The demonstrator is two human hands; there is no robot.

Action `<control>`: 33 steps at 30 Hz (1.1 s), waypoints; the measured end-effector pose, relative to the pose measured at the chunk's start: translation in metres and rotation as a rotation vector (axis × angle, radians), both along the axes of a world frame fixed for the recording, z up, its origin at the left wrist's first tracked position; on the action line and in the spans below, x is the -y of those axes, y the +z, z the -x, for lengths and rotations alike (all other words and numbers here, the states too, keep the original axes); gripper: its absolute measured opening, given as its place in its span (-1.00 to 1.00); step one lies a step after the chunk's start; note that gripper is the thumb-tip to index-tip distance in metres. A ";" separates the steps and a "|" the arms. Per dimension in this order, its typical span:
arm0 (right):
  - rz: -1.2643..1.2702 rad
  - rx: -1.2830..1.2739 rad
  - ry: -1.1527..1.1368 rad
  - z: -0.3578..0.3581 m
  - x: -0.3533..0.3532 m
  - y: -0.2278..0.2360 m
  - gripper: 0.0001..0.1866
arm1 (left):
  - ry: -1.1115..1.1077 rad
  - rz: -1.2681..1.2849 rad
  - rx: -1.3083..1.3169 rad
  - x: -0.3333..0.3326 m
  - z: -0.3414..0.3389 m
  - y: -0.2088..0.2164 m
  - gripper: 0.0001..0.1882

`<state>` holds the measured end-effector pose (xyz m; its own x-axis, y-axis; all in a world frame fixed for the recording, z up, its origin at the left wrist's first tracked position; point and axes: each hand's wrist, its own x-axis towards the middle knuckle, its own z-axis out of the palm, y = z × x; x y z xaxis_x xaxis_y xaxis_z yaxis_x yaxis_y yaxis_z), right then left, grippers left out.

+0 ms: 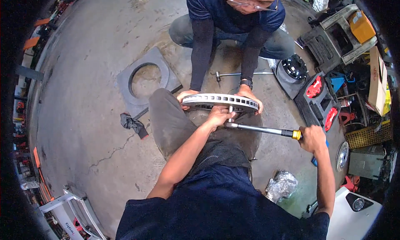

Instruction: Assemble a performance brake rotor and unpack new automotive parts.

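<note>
A co-worker crouching opposite holds a vented brake disc (pixel 221 99) on edge by both sides, its slotted rim turned up. Under that rim, my left hand (pixel 218 118) is closed around a short metal socket extension (pixel 231 114). The extension joins the head of a long torque wrench (pixel 262 129), which lies roughly level out to the right. My right hand (pixel 313 139) grips the wrench's dark handle, just past its yellow collar (pixel 296 134). Where the socket meets the disc is hidden behind the rim and my fingers.
At left, a grey foam block (pixel 127 84) with a round hole lies beside a dark glove (pixel 133 125). Another long-handled wrench (pixel 246 73) is on the floor. Red brake calipers (pixel 314 87) sit in foam at right. Crumpled foil (pixel 281 186) lies near my right side.
</note>
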<state>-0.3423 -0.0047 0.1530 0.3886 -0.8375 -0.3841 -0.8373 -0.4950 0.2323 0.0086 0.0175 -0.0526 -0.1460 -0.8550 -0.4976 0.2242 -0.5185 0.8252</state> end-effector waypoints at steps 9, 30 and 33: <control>-0.095 0.182 -0.059 0.034 0.019 -0.080 -0.80 | 0.245 0.161 0.034 -0.001 0.016 -0.015 -0.66; 0.211 -0.161 0.159 -0.089 -0.029 0.090 -0.91 | 0.292 -0.104 -0.174 0.003 0.015 -0.009 -0.68; 0.146 -0.103 0.092 -0.062 -0.013 0.071 -0.89 | 0.335 -0.012 -0.074 0.002 0.016 -0.009 -0.68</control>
